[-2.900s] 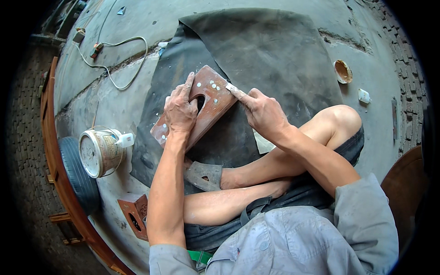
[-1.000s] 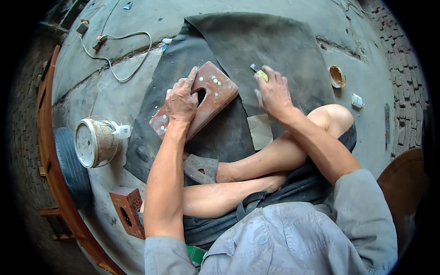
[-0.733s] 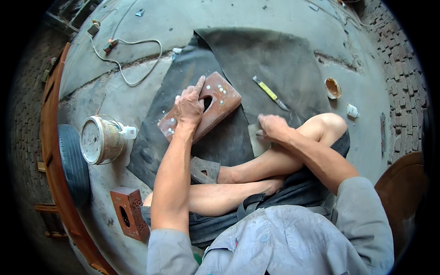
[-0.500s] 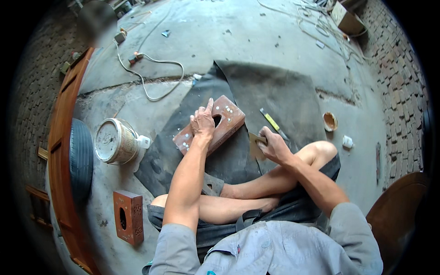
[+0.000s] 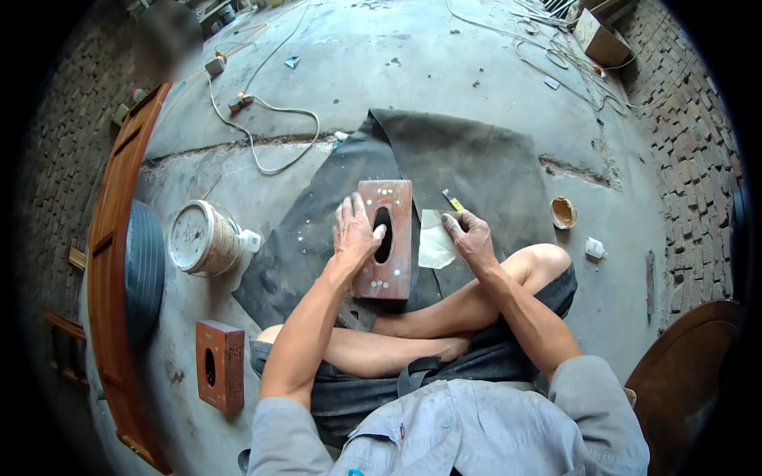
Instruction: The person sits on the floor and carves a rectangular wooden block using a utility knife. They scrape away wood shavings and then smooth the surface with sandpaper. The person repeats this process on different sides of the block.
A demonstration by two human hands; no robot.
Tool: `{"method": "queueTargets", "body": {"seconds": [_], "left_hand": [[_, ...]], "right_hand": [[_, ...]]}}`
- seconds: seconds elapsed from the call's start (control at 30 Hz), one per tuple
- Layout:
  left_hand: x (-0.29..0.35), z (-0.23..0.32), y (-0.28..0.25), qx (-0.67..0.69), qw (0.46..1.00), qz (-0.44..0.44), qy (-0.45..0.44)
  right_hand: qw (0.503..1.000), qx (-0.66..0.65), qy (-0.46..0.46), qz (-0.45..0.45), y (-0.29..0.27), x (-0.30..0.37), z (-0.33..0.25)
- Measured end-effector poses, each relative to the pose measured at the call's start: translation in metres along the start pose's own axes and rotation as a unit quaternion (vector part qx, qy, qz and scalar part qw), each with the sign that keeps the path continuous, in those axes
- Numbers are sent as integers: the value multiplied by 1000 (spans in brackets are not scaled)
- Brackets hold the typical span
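Note:
A reddish-brown wooden tissue box stands on the dark mat, its oval slot facing up and whitish spots dotting its top at both ends. My left hand grips its left side, with the thumb at the slot and the fingers along the edge. To the right of the box, my right hand pinches a pale sheet of sandpaper between thumb and fingers, apart from the box. A yellow utility knife lies on the mat just beyond that hand, partly covered by it.
My crossed legs border the dark mat on the near side. On the left are a lidded bucket, a second tissue box, a tyre and a wooden panel. A small tub and a white bottle stand right.
The tissue box has turned from slanted to nearly straight away from me. My left hand has shifted its grip to the box's left side. The sandpaper now shows its pale face.

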State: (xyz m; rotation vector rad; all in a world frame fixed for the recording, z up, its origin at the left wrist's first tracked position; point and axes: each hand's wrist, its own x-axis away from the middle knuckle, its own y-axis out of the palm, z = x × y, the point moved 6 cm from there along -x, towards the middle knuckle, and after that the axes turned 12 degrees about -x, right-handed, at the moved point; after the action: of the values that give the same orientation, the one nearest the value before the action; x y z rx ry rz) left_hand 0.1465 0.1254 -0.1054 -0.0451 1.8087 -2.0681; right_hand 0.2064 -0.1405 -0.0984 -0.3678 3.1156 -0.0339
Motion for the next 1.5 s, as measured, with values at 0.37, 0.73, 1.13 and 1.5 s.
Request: {"method": "queueTargets", "body": {"seconds": [0.37,0.73,1.13,1.5], "left_hand": [[66,57,13,565,765,-143,-275],[57,74,-16,577,749,-243,-218],[17,17,0,0,998,48,-39],[17,14,23,44,994,-82,-65]], "right_hand": [[946,144,-275,-91,31,24,-62],[898,-251,202,-301,44,23,-13],[898,347,-245,-114,87,-9,-32],[855,444,-226,-144,100,-29,9]]}}
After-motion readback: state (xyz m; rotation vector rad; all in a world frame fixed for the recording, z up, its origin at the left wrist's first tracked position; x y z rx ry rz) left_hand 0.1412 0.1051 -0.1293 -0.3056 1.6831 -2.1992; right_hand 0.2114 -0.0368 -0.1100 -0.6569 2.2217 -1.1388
